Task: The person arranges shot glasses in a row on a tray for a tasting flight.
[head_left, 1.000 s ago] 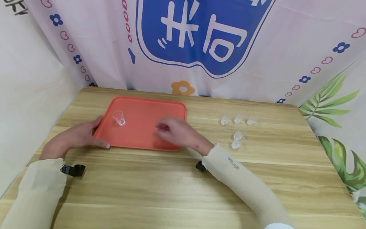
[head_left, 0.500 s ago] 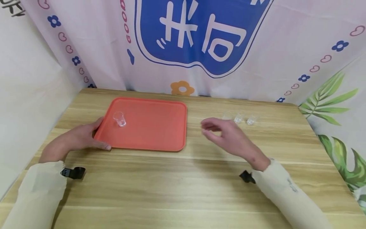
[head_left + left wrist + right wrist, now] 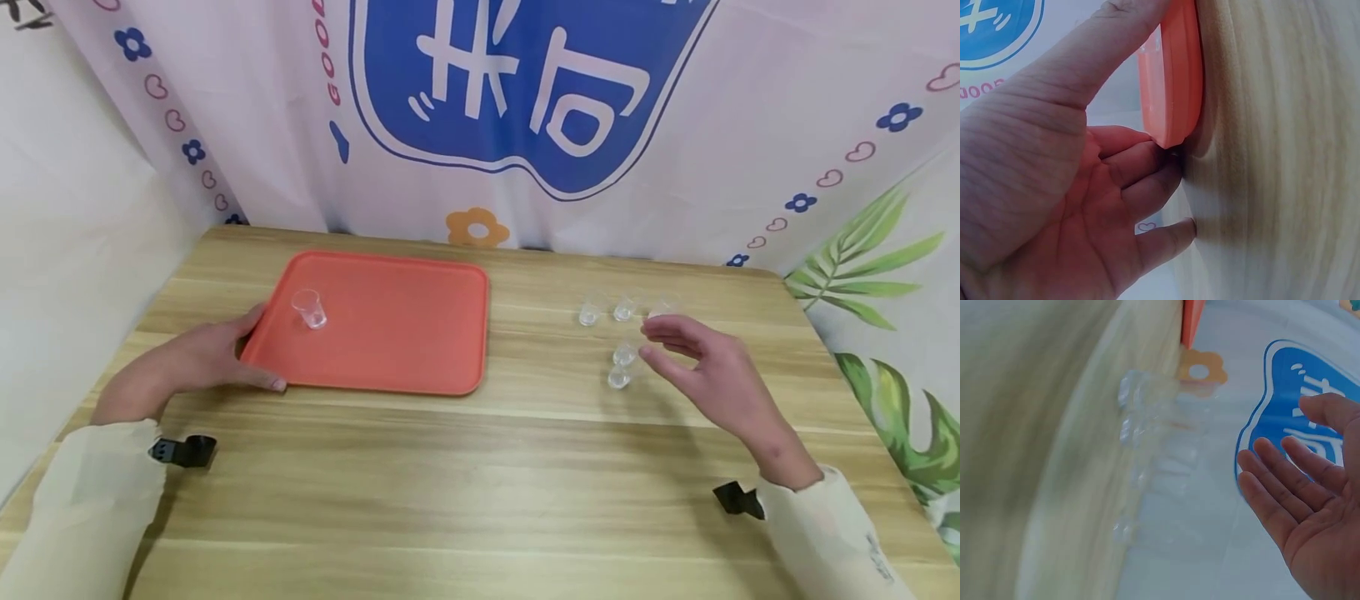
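Note:
A red tray [image 3: 390, 333] lies on the table, and one small clear shot glass [image 3: 311, 310] stands near its left side. My left hand [image 3: 198, 358] holds the tray's near left corner, thumb along the front edge. In the left wrist view the fingers [image 3: 1144, 169] bend in at the tray's edge. Raised above the table, my right hand [image 3: 708, 371] has relaxed, parted fingers with nothing between them. Its fingertips are close to a group of clear shot glasses [image 3: 588, 314]. Three make a back row, and two stand one before the other [image 3: 619, 377] nearer me.
The wooden table [image 3: 465, 492] ends at the back against a printed cloth [image 3: 285, 125] with a blue emblem. On the right is a wall covering with green leaves [image 3: 870, 275]. A black camera mount [image 3: 738, 500] sticks out from the right sleeve.
My right hand has moved right, from above the tray to beside the group of shot glasses. The left hand has stayed at the tray's corner, and the glass on the tray has not moved.

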Demonstrator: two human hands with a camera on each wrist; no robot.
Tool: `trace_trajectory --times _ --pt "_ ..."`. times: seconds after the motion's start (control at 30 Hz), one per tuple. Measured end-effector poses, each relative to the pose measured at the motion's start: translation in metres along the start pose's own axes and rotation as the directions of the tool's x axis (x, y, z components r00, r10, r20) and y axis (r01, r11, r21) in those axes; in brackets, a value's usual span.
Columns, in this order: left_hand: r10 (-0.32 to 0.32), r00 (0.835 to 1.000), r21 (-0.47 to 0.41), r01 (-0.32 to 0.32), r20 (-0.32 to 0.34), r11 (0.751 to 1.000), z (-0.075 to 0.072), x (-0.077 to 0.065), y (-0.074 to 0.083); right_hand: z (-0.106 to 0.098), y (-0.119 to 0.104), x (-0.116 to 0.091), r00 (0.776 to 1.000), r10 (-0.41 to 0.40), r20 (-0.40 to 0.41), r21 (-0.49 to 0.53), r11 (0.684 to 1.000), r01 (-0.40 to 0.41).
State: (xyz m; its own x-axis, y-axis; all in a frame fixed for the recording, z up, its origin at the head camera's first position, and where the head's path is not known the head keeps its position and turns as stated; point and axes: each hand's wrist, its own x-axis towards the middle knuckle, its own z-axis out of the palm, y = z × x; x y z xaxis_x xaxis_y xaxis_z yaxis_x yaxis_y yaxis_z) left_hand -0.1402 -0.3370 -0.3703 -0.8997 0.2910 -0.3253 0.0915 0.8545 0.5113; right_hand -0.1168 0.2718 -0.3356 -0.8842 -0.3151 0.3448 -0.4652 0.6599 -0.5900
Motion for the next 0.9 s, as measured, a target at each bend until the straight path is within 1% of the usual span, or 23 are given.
trace_trajectory --times 0.17,0.47,0.63,0.77,0.9 --pt "-0.013 1.0 0.009 0.013 -0.003 1.0 0.001 0.001 -0.001 -0.002 0.006 -0.01 0.999 0.048 0.017 -0.002 0.999 -0.048" --pt "-0.015 1.0 0.006 0.015 -0.006 1.0 0.001 0.001 0.0 0.006 0.014 -0.02 0.997 0.065 0.039 0.023 0.998 -0.065" --pt "-0.017 1.0 0.014 0.017 -0.003 1.0 0.001 0.001 0.001 0.01 0.017 -0.022 0.992 0.11 0.067 0.028 0.993 -0.113" --pt "-0.012 1.0 0.02 0.012 -0.003 1.0 0.001 0.001 0.001 0.013 0.019 -0.024 0.983 0.155 0.101 0.078 0.983 -0.163" --pt "-0.007 1.0 0.019 0.007 -0.003 1.0 0.001 0.001 -0.001 0.017 0.022 -0.024 0.98 0.159 0.123 0.133 0.976 -0.175"
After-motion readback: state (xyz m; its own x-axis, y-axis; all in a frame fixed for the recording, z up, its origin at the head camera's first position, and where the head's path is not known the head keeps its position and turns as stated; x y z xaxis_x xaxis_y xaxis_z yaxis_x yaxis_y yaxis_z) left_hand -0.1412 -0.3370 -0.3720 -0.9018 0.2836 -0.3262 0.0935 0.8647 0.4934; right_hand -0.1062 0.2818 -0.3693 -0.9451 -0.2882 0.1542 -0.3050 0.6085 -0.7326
